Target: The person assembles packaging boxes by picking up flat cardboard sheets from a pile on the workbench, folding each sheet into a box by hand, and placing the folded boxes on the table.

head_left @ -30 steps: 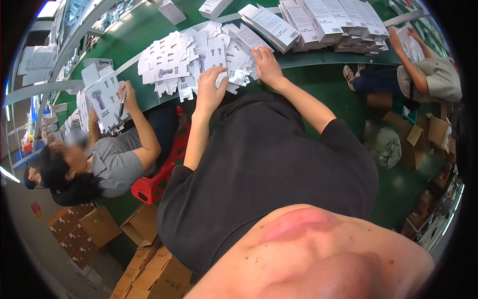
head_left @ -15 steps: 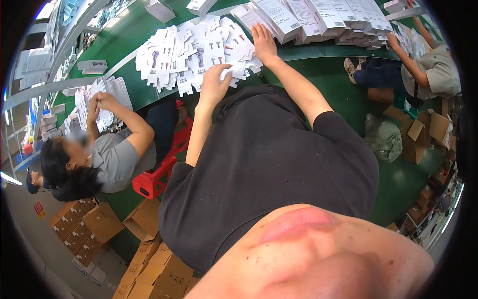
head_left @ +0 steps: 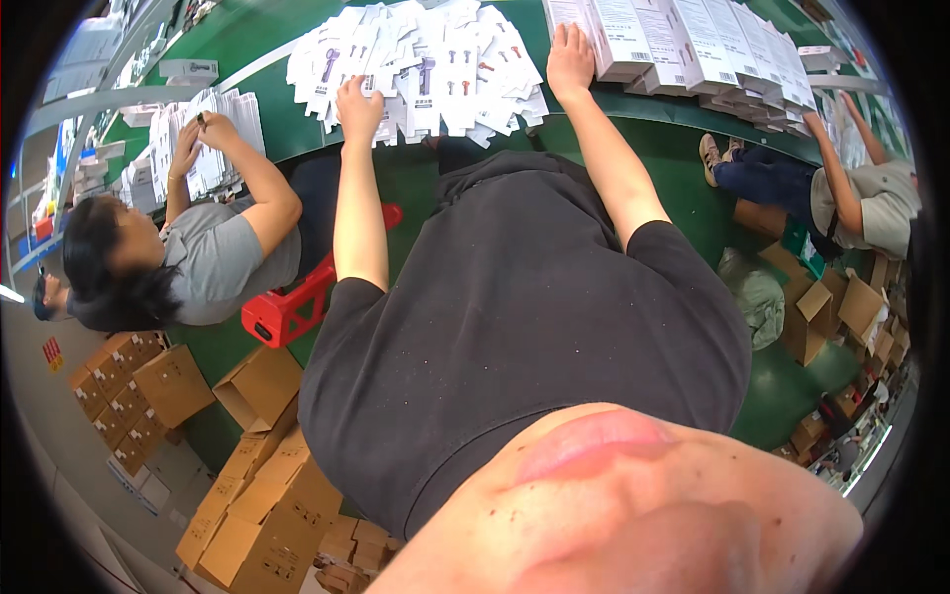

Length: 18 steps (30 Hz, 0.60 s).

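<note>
A heap of flat white printed cartons with small tool pictures is spread over the green table ahead of me. On its left front part rests my left hand, fingers slightly bent and apart, with nothing visible in it. To the right, my right hand lies with outstretched fingers against the nearest of the standing white boxes. These boxes lean side by side in a long row, on top of other boxes. Whether my right fingertips press on the box or just touch it, I cannot tell.
At left, a co-worker in grey handles a stack of white cartons beside a red stool. Another person works at the right end. Brown cardboard boxes stand on the floor behind me; a greenish sack lies at right.
My left hand has moved left and farther over the heap; the white piece it held is gone from it. My right hand stays by the box row. The view has shifted.
</note>
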Motion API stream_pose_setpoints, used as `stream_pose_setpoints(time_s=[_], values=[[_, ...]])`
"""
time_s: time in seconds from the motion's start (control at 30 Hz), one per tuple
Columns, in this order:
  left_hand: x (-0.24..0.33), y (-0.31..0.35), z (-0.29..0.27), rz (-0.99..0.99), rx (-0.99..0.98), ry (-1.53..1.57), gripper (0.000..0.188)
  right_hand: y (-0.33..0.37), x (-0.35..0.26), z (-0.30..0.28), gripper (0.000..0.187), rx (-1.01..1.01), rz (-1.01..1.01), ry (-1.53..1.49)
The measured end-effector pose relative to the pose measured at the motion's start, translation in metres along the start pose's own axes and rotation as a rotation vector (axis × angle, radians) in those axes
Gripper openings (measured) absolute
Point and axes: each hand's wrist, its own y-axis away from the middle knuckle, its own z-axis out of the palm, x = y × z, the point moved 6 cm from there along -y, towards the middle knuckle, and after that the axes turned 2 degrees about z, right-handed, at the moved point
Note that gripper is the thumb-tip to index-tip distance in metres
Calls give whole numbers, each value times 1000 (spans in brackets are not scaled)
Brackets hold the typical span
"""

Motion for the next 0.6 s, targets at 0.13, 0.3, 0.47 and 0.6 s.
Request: stream_pose_setpoints(time_s=[0.13,0.3,0.47,0.6], values=[[-40,-33,-2,-219,-92,-28,70,-2,4,-1,49,-4,22,25],[-56,-38,3,-427,-346,-181,99,-1,19,9,54,-12,61,93],[-70,-2,12,-269,-321,-216,104,-1,21,9,52,-22,82,67],[-48,13,4,-37,-138,-195,70,6,33,8,54,-25,93,64]])
